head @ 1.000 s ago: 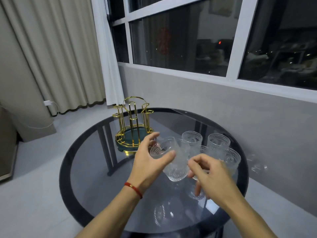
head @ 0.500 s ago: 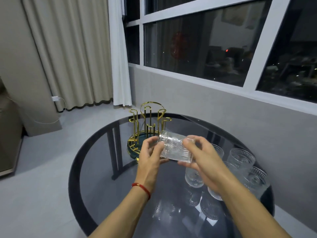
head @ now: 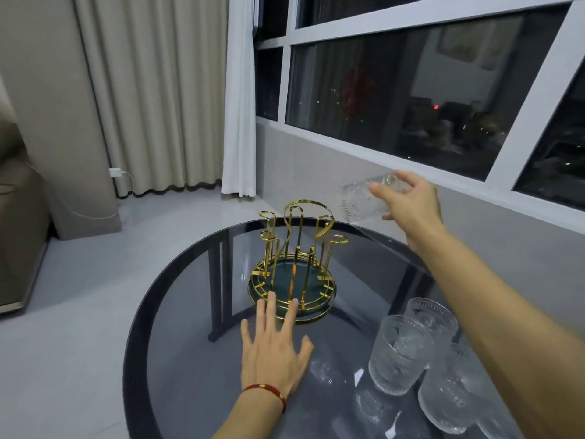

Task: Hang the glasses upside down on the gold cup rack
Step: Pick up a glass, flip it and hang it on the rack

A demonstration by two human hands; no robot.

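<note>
The gold cup rack (head: 296, 258) stands on a dark green round base at the far middle of the round glass table (head: 177, 312). My right hand (head: 411, 204) holds a clear textured glass (head: 361, 201) in the air, up and to the right of the rack, tilted with its mouth down and to the left. My left hand (head: 272, 350) lies flat with fingers spread on the table, fingertips touching the rack's front rim. Several more clear glasses (head: 399, 353) stand upright at the table's right front. No glass hangs on the rack.
A grey wall and a large dark window run behind and to the right of the table. Beige and white curtains hang at the back left. A sofa edge (head: 19, 217) and a wall plug with a white cable (head: 115, 172) are at the left.
My left hand let go of the glass and dropped flat onto the table by the rack. My right hand carried the glass up and to the right, above the rack.
</note>
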